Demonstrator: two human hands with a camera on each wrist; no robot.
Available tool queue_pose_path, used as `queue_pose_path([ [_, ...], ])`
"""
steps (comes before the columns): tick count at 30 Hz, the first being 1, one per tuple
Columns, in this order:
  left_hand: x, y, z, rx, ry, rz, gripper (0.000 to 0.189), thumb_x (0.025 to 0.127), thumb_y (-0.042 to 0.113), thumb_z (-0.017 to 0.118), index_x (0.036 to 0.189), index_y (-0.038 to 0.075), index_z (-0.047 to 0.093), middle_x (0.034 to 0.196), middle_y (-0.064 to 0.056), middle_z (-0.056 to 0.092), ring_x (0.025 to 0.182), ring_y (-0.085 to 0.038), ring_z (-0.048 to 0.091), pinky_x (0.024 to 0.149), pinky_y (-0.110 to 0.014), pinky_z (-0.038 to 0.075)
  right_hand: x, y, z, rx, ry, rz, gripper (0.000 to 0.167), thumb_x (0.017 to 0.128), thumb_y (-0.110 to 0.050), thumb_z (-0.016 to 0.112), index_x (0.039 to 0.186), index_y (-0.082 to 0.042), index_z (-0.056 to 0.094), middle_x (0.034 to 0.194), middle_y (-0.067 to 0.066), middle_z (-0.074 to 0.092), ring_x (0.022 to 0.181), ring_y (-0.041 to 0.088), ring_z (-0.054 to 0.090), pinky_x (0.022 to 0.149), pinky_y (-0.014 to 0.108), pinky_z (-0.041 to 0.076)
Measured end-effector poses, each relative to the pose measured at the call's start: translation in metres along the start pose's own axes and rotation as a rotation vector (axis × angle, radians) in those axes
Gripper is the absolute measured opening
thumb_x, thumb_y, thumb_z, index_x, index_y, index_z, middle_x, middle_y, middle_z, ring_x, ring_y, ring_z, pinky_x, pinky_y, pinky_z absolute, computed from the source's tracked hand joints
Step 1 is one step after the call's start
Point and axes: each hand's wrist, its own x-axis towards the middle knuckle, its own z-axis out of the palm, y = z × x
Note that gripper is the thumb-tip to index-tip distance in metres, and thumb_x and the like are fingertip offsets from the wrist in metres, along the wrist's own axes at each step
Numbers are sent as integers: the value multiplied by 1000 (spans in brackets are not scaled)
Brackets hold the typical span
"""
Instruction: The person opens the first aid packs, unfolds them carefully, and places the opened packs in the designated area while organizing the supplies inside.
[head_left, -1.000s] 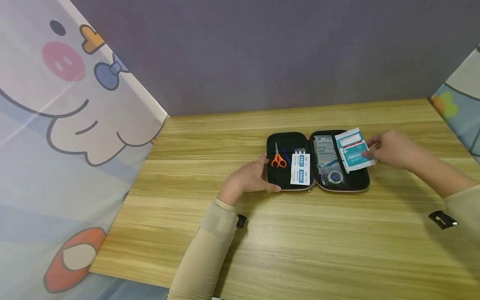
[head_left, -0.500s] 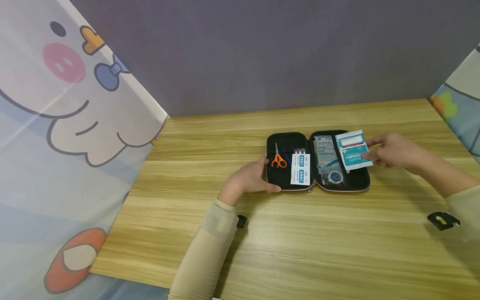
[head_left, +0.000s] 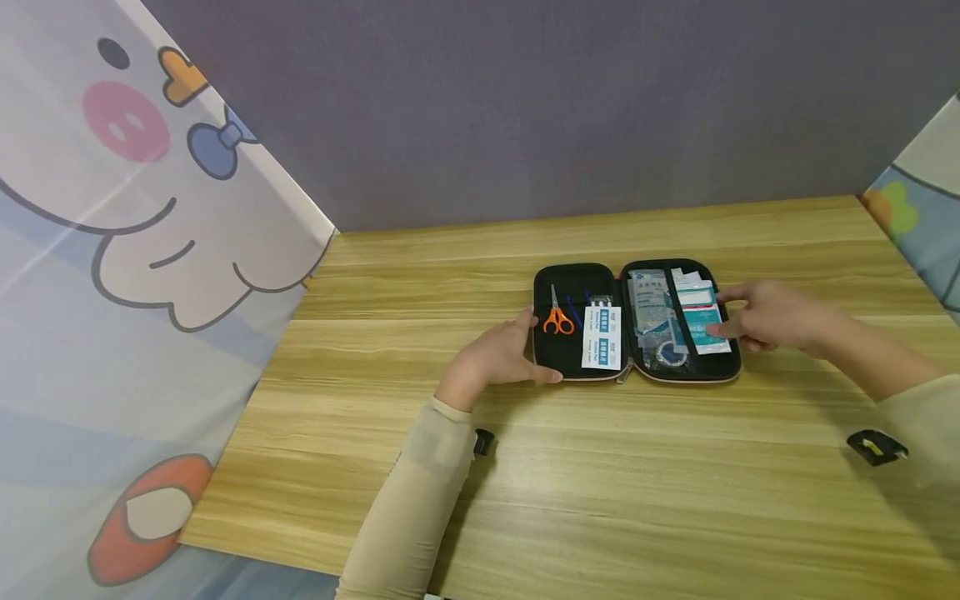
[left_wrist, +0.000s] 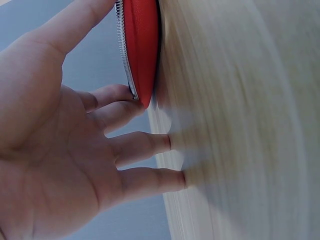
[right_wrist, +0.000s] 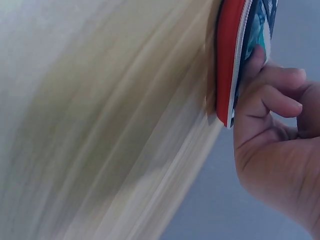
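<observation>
Packet (head_left: 699, 316), long axis toward person, slanting right, pinched by right hand (head_left: 776, 315), left hand (head_left: 497, 358) spread against case (head_left: 562, 353)

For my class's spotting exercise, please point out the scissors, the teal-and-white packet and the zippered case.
Scissors (head_left: 557, 316): head view, where the orange handles meet.
Teal-and-white packet (head_left: 701, 318): head view, on its teal panel.
Zippered case (left_wrist: 142, 50): left wrist view, on its red outer side.
</observation>
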Motion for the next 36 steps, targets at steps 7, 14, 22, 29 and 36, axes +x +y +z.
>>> queue_pose_path([
  [7, -1, 0, 0, -4, 1, -1, 124, 83, 53, 89, 171, 9, 14, 171, -4, 43, 159, -32, 39, 130, -49, 35, 5, -7, 7, -49, 56, 12, 86, 102, -27, 71, 161, 15, 24, 52, -1, 53, 48, 16, 45, 53, 36, 41],
  [14, -2, 0, 1, -6, -1, 0, 123, 82, 52, 90, 171, 8, 16, 168, -7, 46, 155, -33, 44, 128, -49, 38, 5, -22, 19, -138, 147, -34, 84, 101, -19, 69, 159, 20, 22, 54, 4, 63, 49, 20, 54, 54, 33, 39],
  [22, -2, 1, 1, -2, 0, -2, 125, 82, 54, 89, 171, 9, 13, 170, -6, 44, 157, -33, 42, 129, -50, 37, 1, -28, 31, -263, 203, -107, 56, 105, -11, 59, 146, 24, 44, 72, 5, 73, 48, 19, 57, 46, 30, 38],
  [29, -2, 1, 2, -9, -4, -11, 127, 82, 54, 90, 172, 9, 12, 171, -6, 43, 159, -33, 39, 130, -50, 35, 5, -23, 26, -262, 173, -73, 54, 106, -10, 55, 142, 28, 43, 74, 15, 72, 55, 20, 61, 54, 35, 45],
  [36, -2, 1, 1, -2, 1, 3, 128, 82, 54, 89, 172, 9, 11, 170, -6, 44, 158, -33, 41, 129, -50, 36, 5, -24, 25, -254, 183, -74, 51, 104, -8, 58, 140, 26, 48, 83, 15, 76, 60, 20, 60, 52, 33, 44],
])
